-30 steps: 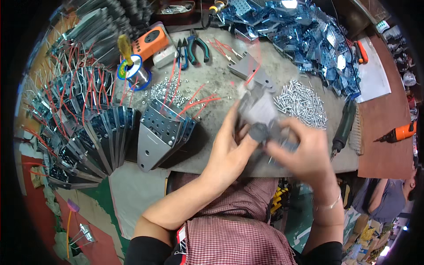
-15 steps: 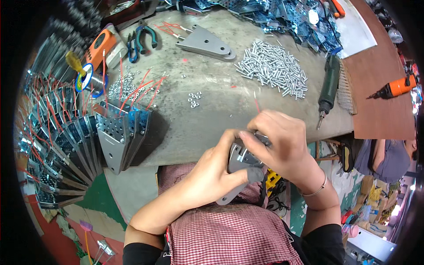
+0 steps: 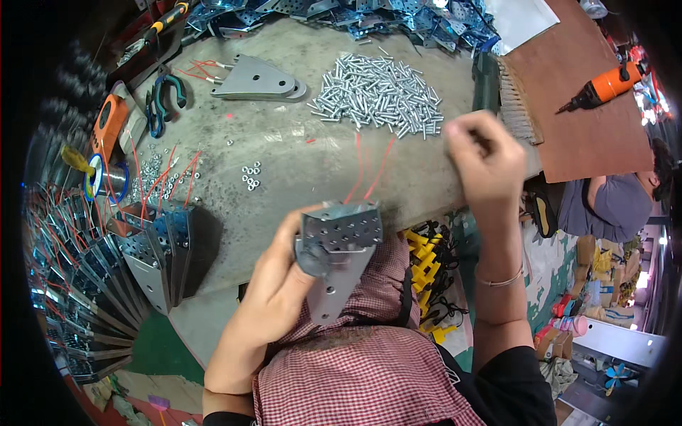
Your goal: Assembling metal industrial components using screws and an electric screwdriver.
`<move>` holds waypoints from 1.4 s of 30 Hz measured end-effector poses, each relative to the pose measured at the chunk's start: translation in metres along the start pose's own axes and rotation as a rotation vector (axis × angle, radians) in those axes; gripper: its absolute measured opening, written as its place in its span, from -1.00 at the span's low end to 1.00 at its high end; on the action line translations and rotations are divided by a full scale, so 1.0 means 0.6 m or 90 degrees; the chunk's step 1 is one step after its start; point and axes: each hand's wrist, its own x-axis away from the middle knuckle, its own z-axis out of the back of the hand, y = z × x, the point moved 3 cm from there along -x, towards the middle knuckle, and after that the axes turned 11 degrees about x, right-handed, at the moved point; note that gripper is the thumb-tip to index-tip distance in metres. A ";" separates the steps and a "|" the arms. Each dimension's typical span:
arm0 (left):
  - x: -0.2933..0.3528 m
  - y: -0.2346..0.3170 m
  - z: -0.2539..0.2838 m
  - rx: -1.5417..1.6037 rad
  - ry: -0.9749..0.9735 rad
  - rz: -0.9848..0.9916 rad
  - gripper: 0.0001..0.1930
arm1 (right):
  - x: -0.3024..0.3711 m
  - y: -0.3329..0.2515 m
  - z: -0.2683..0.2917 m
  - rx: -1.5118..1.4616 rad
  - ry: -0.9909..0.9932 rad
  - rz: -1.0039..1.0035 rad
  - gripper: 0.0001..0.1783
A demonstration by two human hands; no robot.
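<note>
My left hand (image 3: 273, 284) grips a tapered grey metal housing (image 3: 330, 287) at the table's near edge. A perforated metal plate (image 3: 344, 228) covers its wide end, and two red wires (image 3: 383, 167) stick out beyond that. A dark cover wraps the left thumb. Away to the right, my right hand (image 3: 490, 160) is raised with curled fingers, smeared by motion; whether it holds anything is unclear. Just beyond it lies a green electric screwdriver (image 3: 486, 82), whose lower end the hand hides. A heap of silver screws (image 3: 380, 92) lies left of this hand.
Small nuts (image 3: 251, 176) lie on the table (image 3: 284, 153). Another tapered housing (image 3: 256, 79), pliers (image 3: 167, 96), a solder spool (image 3: 114, 181) and perforated plates (image 3: 341, 18) stand farther off. Finished-looking housings (image 3: 153, 263) crowd the left. An orange power tool (image 3: 604, 89) and a brush (image 3: 518, 106) are at right.
My right hand has left the housing and swung right, toward the green screwdriver. My left hand has turned the housing so its perforated plate shows. The whole view has shifted.
</note>
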 end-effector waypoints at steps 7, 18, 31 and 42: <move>-0.018 0.010 0.015 -0.155 -0.004 -0.160 -0.46 | -0.016 0.038 -0.074 0.191 -0.099 -0.015 -0.70; -0.026 -0.005 0.028 -0.024 0.049 -0.146 -0.37 | -0.012 0.034 -0.067 0.119 -0.098 0.016 -0.82; -0.030 -0.004 0.021 0.131 0.117 -0.158 -0.49 | 0.058 -0.101 -0.062 -0.089 -0.096 0.267 -0.86; -0.034 -0.006 0.011 0.148 0.103 -0.128 -0.48 | 0.047 -0.114 -0.040 -0.127 -0.215 0.218 -0.69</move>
